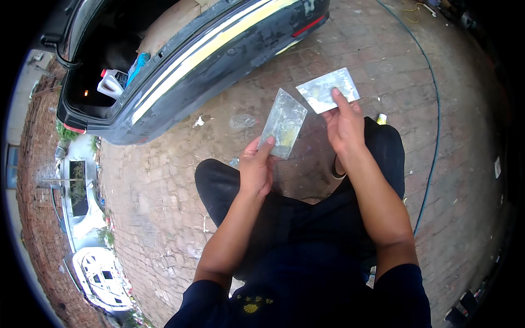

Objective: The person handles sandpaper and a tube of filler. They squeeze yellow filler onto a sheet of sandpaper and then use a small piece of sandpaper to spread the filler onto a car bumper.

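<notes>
Pinching smeared grey plate [286,121] between left hand's [257,170] thumb and fingers, mid-frame; likewise white plate [321,90] in right hand [348,130], upper right of centre. Holding both off car body [202,79], upper left. Already striped yellow and white there; can't tell amount left.

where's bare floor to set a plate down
Brick floor between the car bumper, hose and right hand looks mostly bare. It's more crowded left of the plate in the left hand, with a clear bottle and white scrap.
</notes>
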A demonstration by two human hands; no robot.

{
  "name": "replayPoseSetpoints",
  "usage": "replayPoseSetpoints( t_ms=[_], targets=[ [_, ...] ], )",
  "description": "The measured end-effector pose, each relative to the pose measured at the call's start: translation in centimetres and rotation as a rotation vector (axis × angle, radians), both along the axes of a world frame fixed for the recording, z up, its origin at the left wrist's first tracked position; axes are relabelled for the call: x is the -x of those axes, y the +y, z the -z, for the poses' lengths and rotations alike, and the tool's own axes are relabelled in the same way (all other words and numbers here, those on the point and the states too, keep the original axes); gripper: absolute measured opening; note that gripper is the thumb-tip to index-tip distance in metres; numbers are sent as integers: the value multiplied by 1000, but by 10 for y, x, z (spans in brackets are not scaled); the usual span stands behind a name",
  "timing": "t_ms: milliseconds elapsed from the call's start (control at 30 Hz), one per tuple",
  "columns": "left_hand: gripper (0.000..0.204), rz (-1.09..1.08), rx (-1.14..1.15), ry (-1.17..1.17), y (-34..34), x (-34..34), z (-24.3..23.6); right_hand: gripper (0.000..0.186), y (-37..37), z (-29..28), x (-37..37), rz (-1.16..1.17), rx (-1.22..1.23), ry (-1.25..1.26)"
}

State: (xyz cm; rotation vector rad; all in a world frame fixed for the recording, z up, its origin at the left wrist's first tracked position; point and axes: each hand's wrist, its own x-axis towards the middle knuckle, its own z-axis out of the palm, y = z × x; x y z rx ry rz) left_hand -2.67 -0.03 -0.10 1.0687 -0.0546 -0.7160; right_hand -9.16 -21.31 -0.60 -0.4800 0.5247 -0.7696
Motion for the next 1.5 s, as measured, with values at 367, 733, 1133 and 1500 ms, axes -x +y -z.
replayPoseSetpoints(
  t_ms=[367, 733, 1133, 1500],
  targets=[
    [41, 99, 63, 81, 19, -11, -23, 30, 29, -9, 21, -323, 1085, 534],
    [36, 81, 161, 211, 8, -10, -29, 42, 55, -1, 29, -437, 1174, 506],
    [38, 42, 187, 147, 10, -15, -26, 46, 38, -4, 18, -364, 1067, 492],
    [34, -7, 199, 64, 9, -25, -44, 41, 54, -13, 17, -498, 1152, 554]
  ],
)
